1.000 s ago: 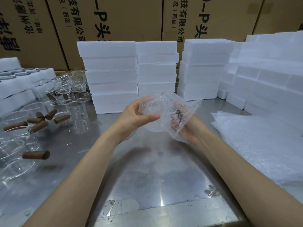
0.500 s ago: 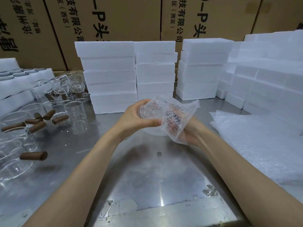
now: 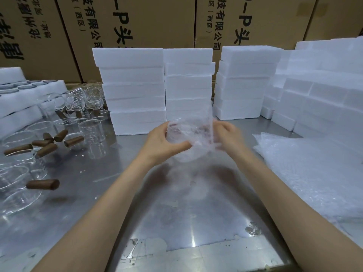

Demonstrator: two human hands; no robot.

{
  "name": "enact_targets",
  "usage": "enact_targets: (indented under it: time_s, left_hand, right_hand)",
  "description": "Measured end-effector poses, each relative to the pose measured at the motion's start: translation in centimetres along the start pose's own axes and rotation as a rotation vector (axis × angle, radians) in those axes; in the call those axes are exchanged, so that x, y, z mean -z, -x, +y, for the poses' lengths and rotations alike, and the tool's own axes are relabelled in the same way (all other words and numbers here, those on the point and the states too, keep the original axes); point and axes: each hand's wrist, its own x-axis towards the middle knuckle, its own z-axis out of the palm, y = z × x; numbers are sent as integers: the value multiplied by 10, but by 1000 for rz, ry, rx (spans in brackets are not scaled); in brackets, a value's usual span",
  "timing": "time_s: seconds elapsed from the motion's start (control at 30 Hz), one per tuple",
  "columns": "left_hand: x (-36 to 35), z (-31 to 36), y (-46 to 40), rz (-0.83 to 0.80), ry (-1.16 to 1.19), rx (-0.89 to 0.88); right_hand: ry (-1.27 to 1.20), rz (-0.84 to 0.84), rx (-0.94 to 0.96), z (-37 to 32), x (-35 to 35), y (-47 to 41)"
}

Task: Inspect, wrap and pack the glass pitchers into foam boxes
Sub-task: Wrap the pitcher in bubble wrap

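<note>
Head view: both hands hold a bubble-wrapped pitcher (image 3: pixel 189 137) above the table (image 3: pixel 176 213), mid-scene. Left hand (image 3: pixel 163 141) grips its left side, right hand (image 3: pixel 225 134) its right, blurred. Bare pitchers (image 3: pixel 92 138) left, foam boxes (image 3: pixel 133 91) far, bubble wrap sheets (image 3: pixel 314 173) right.

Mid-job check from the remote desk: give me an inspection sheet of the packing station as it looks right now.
Surface: steel table, reflective, scuffed patches near the front edge.
Job's things: wrapped pitcher held above the table, blurred; unwrapped glass pitchers with brown handles at left; bubble wrap sheets piled at right; foam boxes stacked along the back and right.
Clutter: foam trays holding round lids at far left.
Grippers: left hand grips the wrapped pitcher, thumb across its front; right hand holds the other side, motion-blurred.
Cables: nothing seen.
Surroundings: printed cardboard cartons form the back wall.
</note>
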Motion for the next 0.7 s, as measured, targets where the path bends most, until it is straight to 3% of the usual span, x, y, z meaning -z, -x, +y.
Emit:
enact_targets:
  time_s: [0.1,0.17,0.27,0.37,0.47,0.7]
  left_hand:
    - [3,-1,-3,100,201,112]
    - [6,3,-5,140,358,221]
    - [5,6,-9,115,602,399]
    - [0,6,-9,76,816,419]
    - [-2,-1,-10,-9,747,385]
    - [-5,-11,-7,-191,399,259]
  right_hand:
    - [27,269,240,3,6,-2]
    - [-90,323,231,5,10,-4]
    - [-148,157,6,10,5,-11]
    - [-154,-139,-190,13,-9,-6]
    - [-234,-226,-152,16,-13,-2]
    - [-403,134,-49,8,9,-6]
